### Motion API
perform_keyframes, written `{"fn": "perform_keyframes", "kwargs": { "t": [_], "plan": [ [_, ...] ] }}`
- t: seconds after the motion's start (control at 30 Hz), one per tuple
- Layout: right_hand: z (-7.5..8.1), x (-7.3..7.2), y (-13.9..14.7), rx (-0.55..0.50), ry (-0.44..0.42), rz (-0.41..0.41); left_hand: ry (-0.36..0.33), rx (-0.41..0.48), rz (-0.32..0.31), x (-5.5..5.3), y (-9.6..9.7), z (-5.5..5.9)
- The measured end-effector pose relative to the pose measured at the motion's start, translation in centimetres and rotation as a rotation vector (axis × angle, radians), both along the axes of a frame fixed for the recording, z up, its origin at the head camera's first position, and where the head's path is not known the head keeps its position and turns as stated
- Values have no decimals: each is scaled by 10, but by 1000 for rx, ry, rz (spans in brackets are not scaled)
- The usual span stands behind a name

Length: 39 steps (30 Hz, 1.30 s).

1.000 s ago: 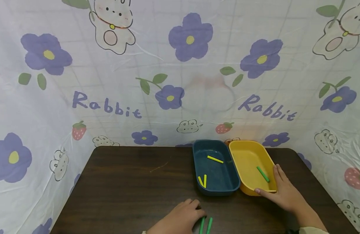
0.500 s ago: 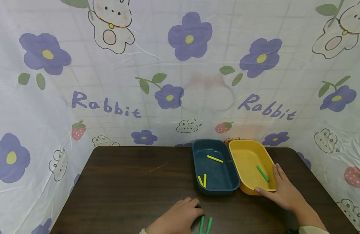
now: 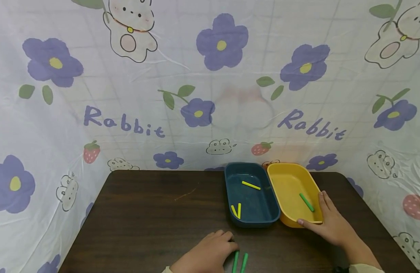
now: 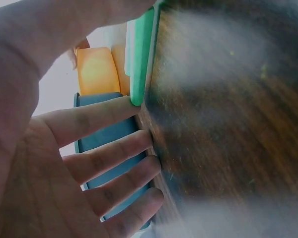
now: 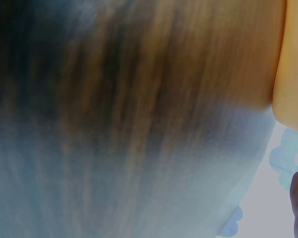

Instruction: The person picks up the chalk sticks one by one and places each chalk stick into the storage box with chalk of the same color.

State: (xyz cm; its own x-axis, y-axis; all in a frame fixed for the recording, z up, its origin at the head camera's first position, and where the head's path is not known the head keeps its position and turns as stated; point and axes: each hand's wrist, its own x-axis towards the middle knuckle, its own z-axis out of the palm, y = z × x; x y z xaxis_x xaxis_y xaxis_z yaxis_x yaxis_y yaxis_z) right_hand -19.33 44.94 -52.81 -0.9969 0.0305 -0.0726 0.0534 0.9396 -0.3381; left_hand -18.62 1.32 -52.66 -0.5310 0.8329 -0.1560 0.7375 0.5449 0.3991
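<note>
Head view: showed, leftmost, the left hand (image 3: 210, 252) low over the dark counter (image 3: 148, 216), with grip apart, fingers extended and, in the left wrist view, an index fingertip (image 4: 129, 105) touching one end of a green stick (image 3: 235, 262) on the counter. Could not tell thumb contact. Showed, just right, a second green stick (image 3: 244, 262), then the blue tray (image 3: 257, 218) with three yellow sticks (image 3: 251, 185), then the yellow tray (image 3: 286, 189) with another green stick (image 3: 307, 203). Displayed, rightmost, the right hand (image 3: 332, 223), spread against the yellow tray's corner, apparently steadying. Judged as pick-up; called for closing thumb and index on the touched stick.
</note>
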Motion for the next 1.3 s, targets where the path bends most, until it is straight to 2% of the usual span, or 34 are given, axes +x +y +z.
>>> {"fn": "perform_keyframes", "kwargs": {
  "t": [0.23, 0.43, 0.63, 1.3],
  "plan": [
    [3, 0, -1, 1, 3, 0, 45, 19, -6, 0, 2, 0],
    [4, -1, 0, 7, 4, 3, 11, 48, -8, -2, 3, 3],
    [3, 0, 0, 14, -18, -7, 5, 88, -14, -4, 4, 2],
    [0, -1, -1, 10, -4, -2, -58, 161, -3, 1, 5, 18]
  ]
}}
